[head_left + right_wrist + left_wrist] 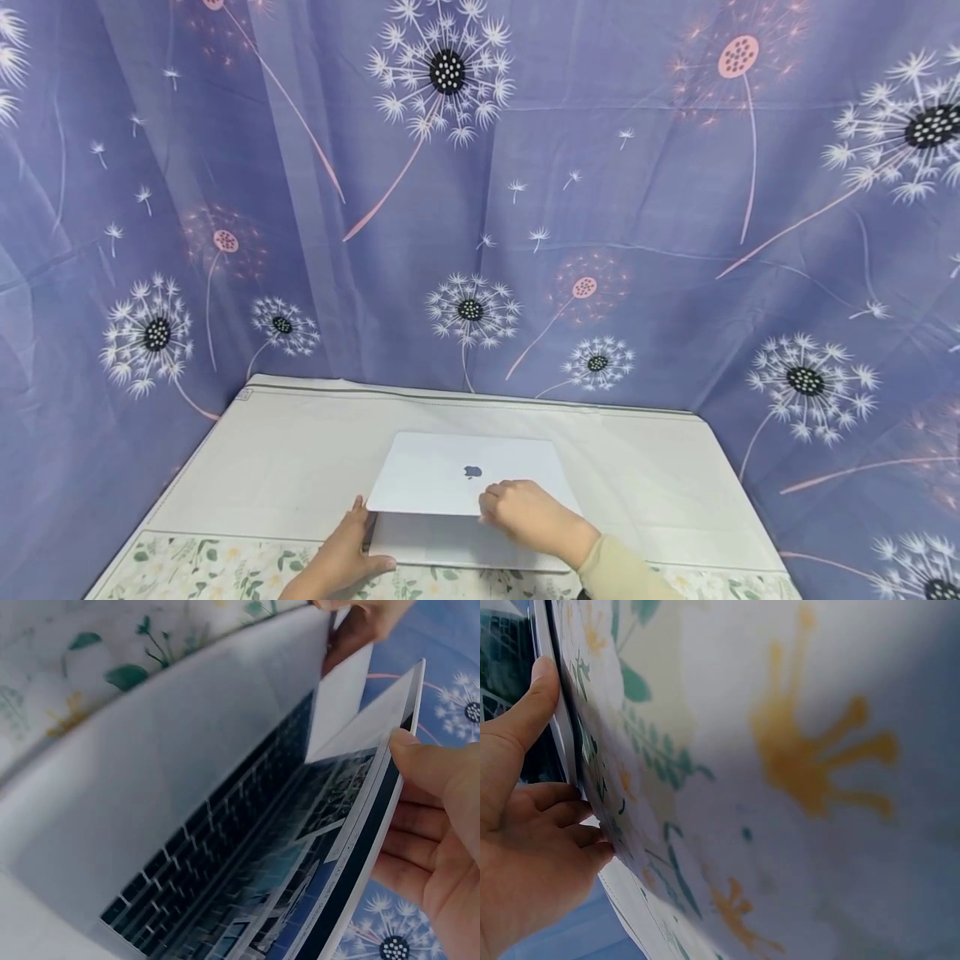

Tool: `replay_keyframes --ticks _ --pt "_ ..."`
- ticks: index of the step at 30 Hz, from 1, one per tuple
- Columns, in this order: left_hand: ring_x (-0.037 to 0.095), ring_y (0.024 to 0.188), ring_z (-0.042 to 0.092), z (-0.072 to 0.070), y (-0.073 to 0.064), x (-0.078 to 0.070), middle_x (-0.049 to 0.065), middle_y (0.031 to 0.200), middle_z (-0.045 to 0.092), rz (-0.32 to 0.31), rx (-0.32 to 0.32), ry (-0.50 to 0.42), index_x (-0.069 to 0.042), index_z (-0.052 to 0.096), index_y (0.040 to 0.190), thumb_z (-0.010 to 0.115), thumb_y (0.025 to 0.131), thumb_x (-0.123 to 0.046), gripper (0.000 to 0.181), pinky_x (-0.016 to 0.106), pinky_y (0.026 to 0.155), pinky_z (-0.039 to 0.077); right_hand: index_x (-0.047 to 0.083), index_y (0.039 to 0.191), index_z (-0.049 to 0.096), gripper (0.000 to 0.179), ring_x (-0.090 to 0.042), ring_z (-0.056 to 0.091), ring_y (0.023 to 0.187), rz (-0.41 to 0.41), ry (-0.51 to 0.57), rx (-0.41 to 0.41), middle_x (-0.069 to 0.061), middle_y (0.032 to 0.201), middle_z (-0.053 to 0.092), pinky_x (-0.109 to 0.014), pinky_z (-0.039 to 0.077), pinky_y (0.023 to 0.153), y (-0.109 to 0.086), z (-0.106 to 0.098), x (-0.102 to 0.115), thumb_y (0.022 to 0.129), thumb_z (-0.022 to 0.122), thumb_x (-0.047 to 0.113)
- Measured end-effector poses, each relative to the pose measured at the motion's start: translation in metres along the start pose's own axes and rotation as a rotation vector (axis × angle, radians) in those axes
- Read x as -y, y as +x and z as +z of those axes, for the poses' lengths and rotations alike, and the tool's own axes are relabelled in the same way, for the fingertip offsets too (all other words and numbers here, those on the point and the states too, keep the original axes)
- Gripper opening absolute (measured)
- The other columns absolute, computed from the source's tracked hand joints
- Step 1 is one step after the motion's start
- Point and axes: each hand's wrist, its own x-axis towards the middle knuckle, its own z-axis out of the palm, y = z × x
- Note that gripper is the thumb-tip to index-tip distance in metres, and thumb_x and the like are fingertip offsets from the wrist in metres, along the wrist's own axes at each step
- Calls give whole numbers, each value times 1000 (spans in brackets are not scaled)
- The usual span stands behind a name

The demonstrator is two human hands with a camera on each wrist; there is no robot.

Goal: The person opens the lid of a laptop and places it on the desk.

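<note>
Left hand (341,554): spread with its fingers extended, set at the near left corner of the laptop (420,479); its thumb is laid along the front edge, and the left side is touched by its fingers.
Laptop base (442,542): rested flat near the front of the desk (225,471), with its front edge brought over a floral cloth (202,562).
Keyboard (217,821): seen from the right wrist, dark-keyed, partly covered from sight in the head view by the lid (510,462).
Lid: tilted over the base and partly raised, with a gap left at the front; its pale outer face is marked with a dark apple-shaped logo (472,472).
Screen (296,881): lit, with pictures and windows shown at a steep angle.
Right hand (528,521): closed on the lid's front edge, which is pinched between the thumb on the screen side and the fingers behind.
Sleeve (622,571): light yellow-green, worn on the right arm.
Curtain (652,200): blue-violet, printed with white and pink dandelions, hung behind the desk and along both sides.
</note>
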Motion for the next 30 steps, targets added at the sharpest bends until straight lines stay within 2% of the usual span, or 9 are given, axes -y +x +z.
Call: replay_keyframes --ticks 4,8,10,17,20,25,28,30 --pt "46 139 22 -3 0 -2 24 146 40 -5 12 29 3 35 145 78 54 -57 117 63 109 21 16 74 56 21 0 47 58 6 76 3 11 65 52 -14 45 53 5 -10 -11 92 65 21" --pt "47 138 24 -3 0 -3 26 147 36 9 6 46 6 37 144 79 56 -54 114 63 109 23 18 69 46 31 0 35 54 42 187 38 12 62 41 -14 37 52 11 -20 -22 95 61 20" --pt "47 138 24 -3 -1 -3 27 148 35 13 6 49 7 37 143 79 56 -54 113 64 108 23 17 68 45 32 0 31 53 71 246 63 12 62 38 -14 34 53 15 -24 -27 96 59 20" --pt "47 139 23 -3 -1 -3 27 149 33 6 12 47 6 37 144 78 57 -55 113 64 108 23 11 75 64 21 3 33 50 110 347 78 5 64 58 -15 43 57 26 -34 -42 96 60 15" --pt "47 139 23 -3 -1 -3 28 149 32 5 18 44 5 37 144 78 57 -55 113 64 108 22 9 82 70 19 2 33 49 126 368 79 2 65 61 -17 46 58 30 -38 -49 96 59 14" --pt "48 139 22 -2 1 -1 29 148 32 19 26 40 6 36 144 79 57 -53 114 64 109 23 7 93 74 17 4 41 53 169 394 52 3 76 68 -20 53 67 35 -42 -62 96 59 15" --pt "48 139 22 0 2 1 31 147 33 34 27 34 8 37 143 79 57 -54 113 64 109 22 5 93 74 17 4 39 52 183 421 33 3 73 66 -20 52 66 39 -45 -69 96 60 14" --pt "48 138 23 0 2 2 31 147 33 38 26 30 8 37 142 79 57 -54 113 64 109 23 4 91 74 18 3 35 49 192 435 21 5 64 59 -18 48 61 42 -46 -73 96 59 14"
